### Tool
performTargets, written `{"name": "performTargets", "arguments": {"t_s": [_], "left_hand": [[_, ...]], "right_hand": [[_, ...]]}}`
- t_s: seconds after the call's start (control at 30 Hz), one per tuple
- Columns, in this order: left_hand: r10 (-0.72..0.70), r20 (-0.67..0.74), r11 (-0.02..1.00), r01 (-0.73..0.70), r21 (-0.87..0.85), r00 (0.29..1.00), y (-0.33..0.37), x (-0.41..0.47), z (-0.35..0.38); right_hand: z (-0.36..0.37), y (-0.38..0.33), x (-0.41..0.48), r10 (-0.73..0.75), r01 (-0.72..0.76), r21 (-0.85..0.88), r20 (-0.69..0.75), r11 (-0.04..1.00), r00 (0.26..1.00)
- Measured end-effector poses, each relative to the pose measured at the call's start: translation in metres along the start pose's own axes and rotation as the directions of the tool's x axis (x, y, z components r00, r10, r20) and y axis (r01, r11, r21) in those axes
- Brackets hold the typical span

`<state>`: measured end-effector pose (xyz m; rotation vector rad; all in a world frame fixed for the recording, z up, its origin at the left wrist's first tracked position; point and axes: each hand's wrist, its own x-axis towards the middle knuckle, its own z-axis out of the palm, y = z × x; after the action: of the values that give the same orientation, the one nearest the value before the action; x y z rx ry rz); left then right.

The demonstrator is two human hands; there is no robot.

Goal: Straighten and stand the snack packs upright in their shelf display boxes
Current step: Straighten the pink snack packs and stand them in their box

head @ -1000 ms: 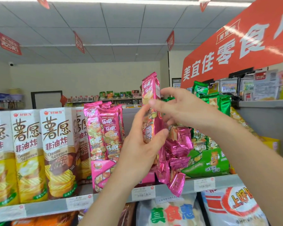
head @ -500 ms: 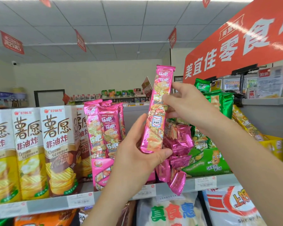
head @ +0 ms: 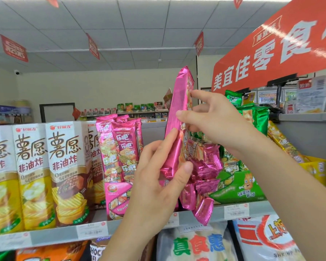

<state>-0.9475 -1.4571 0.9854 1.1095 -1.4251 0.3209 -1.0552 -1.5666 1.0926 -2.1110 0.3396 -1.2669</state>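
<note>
Our left hand [head: 156,185] reaches up, thumb and fingers pinching the lower end of a pink pack [head: 177,113]. Our right hand [head: 213,119] pinches its upper edge, seemingly with thumb and forefinger.

Single head camera, wide-angle, faces forward, close to shelf [head: 45,237].

grey tile ceiling [head: 139,25], a bright strip along its top edge – small red flags [head: 14,48] hang from it. cream wall [head: 102,87] behind, a dome camera [head: 17,72] in the left corner, a dark frame [head: 56,112] below. big red sign [head: 280,48] upper right; grey shelf [head: 53,235] across the bottom.
</note>
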Motion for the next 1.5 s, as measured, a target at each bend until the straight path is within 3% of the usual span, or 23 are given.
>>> {"name": "performTargets", "arguments": {"t_s": [0.13,0.37,0.47,0.57,0.67,0.73,0.83,0.9,1.23,1.37,1.5], "left_hand": [[-0.063,0.059,0.976,0.074,-0.205,0.996,0.004,0.002,-0.005],[-0.12,0.151,0.951,0.157,-0.267,0.981,0.01,0.009,-0.026],[-0.104,0.177,0.969,0.14,-0.204,0.979,0.015,0.016,-0.038],[0.024,0.045,0.995,-0.028,0.094,0.999,0.018,0.02,-0.052],[0.28,-0.136,0.827,-0.167,0.537,0.95,0.019,0.028,-0.072],[0.34,-0.059,0.649,-0.189,0.737,0.938,0.018,0.039,-0.082],[0.21,0.163,0.467,-0.245,0.85,0.964,0.011,0.054,-0.092],[0.133,0.266,0.402,-0.297,0.866,0.955,0.008,0.062,-0.095],[0.156,0.437,0.377,-0.462,0.803,0.886,0.004,0.081,-0.107],[0.113,0.462,0.352,-0.47,0.81,0.88,0.005,0.088,-0.107],[0.06,0.437,0.4,-0.423,0.813,0.897,0.005,0.096,-0.103]], "right_hand": [[0.003,0.0,0.001,0.013,-0.013,0.085,0.003,0.996,1.0],[-0.011,-0.013,0.02,-0.005,-0.054,0.343,0.169,0.938,0.986],[-0.012,-0.019,0.036,-0.041,-0.028,0.426,0.151,0.904,0.988],[-0.006,-0.023,0.053,-0.077,0.02,0.456,0.106,0.89,0.991],[0.003,-0.022,0.069,-0.072,0.061,0.295,0.027,0.954,0.997],[0.014,-0.018,0.08,-0.088,0.085,0.091,0.036,0.992,0.995],[0.032,-0.009,0.097,-0.057,0.068,-0.121,0.098,0.99,0.994],[0.042,-0.003,0.107,0.0,0.027,-0.183,0.148,0.983,0.989],[0.067,0.044,0.119,0.263,0.029,-0.574,0.419,0.818,0.869],[0.063,0.045,0.124,0.158,0.28,-0.765,0.443,0.579,0.882],[0.064,0.05,0.124,0.174,0.34,-0.827,0.454,0.447,0.874]]}}
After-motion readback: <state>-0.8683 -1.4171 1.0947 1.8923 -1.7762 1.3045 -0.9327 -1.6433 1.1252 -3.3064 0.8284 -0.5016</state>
